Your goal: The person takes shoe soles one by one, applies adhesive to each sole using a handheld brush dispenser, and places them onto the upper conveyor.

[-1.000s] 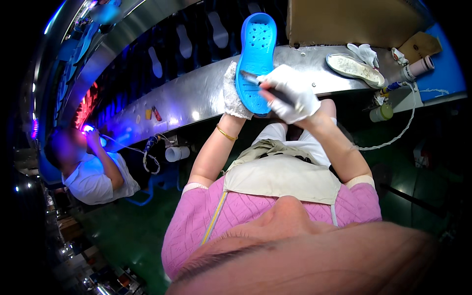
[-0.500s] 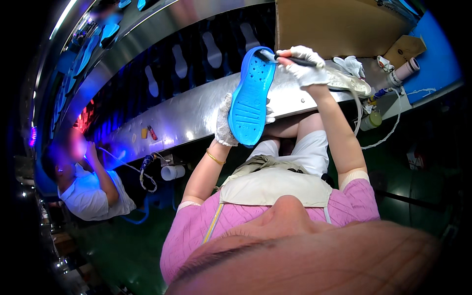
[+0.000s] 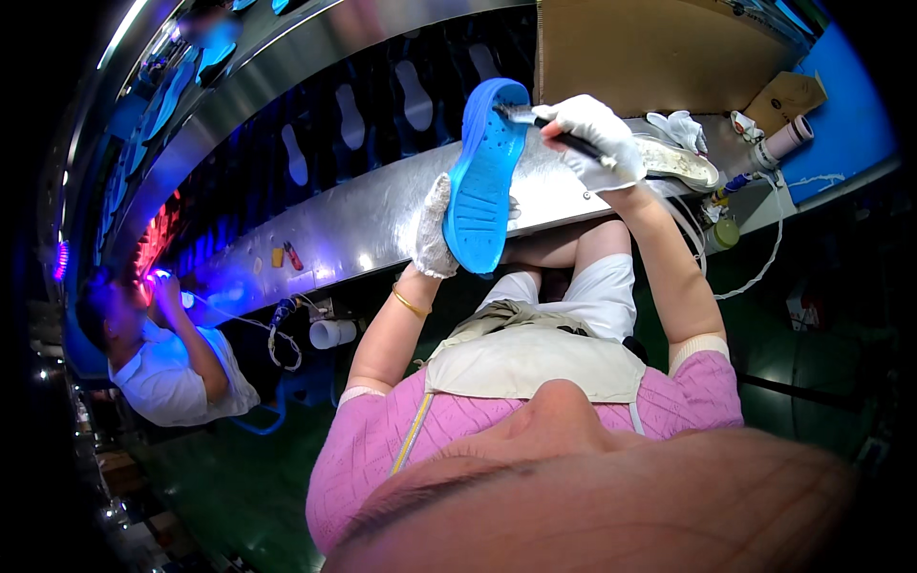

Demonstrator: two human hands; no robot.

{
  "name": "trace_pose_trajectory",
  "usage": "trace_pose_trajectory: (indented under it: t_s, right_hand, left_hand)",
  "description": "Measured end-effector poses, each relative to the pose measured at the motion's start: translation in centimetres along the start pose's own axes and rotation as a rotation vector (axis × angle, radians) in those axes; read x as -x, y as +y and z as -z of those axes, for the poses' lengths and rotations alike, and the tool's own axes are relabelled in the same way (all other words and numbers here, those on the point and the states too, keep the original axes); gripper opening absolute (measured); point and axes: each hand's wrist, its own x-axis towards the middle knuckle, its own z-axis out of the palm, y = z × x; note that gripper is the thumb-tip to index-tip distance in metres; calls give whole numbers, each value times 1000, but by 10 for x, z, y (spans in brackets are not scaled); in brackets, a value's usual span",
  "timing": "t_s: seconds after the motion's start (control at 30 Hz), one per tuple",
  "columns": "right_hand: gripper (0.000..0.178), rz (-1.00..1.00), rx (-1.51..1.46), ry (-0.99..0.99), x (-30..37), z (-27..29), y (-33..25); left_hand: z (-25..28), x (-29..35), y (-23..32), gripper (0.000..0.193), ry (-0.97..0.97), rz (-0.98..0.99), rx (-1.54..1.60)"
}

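Observation:
A bright blue shoe sole (image 3: 485, 191) stands tilted over the metal bench edge, its hollowed, hole-dotted inner side toward me. My left hand (image 3: 436, 229), in a whitish knit glove, grips it from the left near the lower end, fingertips showing at its right side. In a white glove, my right hand (image 3: 594, 141) is closed round the black handle of a brush (image 3: 575, 143). The brush's pale head reaches over the sole's upper right rim and its tip is at the inner face. Whether the bristles press on the surface is hard to tell.
Grey sole shapes (image 3: 414, 95) lie in a row on the dark conveyor behind the metal ledge (image 3: 373, 224). A cardboard box (image 3: 630, 57) stands at back right, near a white sole (image 3: 676, 160) and a white cloth (image 3: 680, 132). At left sits a co-worker (image 3: 181, 372) under blue light.
My right hand has turned and shifted slightly down, bringing the brush tip lower along the sole's rim. The sole has moved slightly up and tilted. The co-worker's raised hand has lowered.

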Motion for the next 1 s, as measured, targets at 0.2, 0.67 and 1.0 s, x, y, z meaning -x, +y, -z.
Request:
trace_pose_trajectory:
  t_s: [0.2, 0.67, 1.0]
  right_hand:
    - [24, -77, -135, -368, 5, 1, -32]
    - [21, -37, -100, -133, 1, 26, -61]
    - [21, -243, -144, 65, 17, 6, -43]
  left_hand:
    - [6, -3, 5, 71, 88, -109, -113]
    - [-42, -40, 89, 81, -182, -276, -224]
    - [-66, -171, 244, 39, -293, -256, 401]
